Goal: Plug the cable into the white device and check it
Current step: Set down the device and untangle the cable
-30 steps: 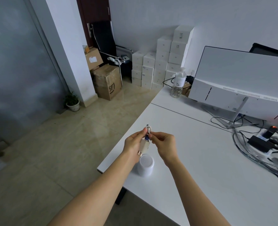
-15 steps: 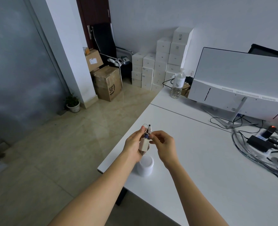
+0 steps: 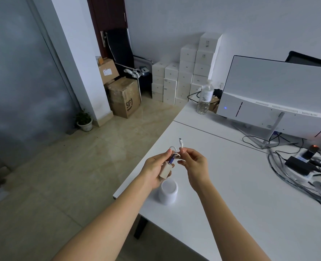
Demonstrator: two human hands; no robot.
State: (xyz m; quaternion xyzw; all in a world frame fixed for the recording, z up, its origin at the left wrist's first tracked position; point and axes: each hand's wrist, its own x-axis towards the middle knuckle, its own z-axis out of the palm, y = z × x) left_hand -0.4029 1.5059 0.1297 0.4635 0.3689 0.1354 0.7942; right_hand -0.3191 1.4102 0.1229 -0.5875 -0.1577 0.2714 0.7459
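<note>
A white cylindrical device [image 3: 168, 193] stands on the white table [image 3: 240, 185] near its left corner. Just above it, my left hand [image 3: 155, 169] grips a small beige power adapter [image 3: 166, 171] with a blue plug seated in its top. A short white cable [image 3: 177, 155] loops out from that plug. My right hand [image 3: 194, 164] pinches the cable below its free connector [image 3: 181, 142], which points upward. Both hands hover over the table, above the device.
A white monitor [image 3: 280, 95] stands at the back right, with a tangle of cables and a power strip [image 3: 303, 166] at the right edge. A water bottle [image 3: 204, 98] sits behind. Stacked white boxes [image 3: 186, 76] and cardboard boxes [image 3: 123, 98] stand on the floor.
My hands have drawn slightly apart. The cable's free connector has been pulled up and now sticks out above my right fingers; the adapter has tilted lower in my left hand.
</note>
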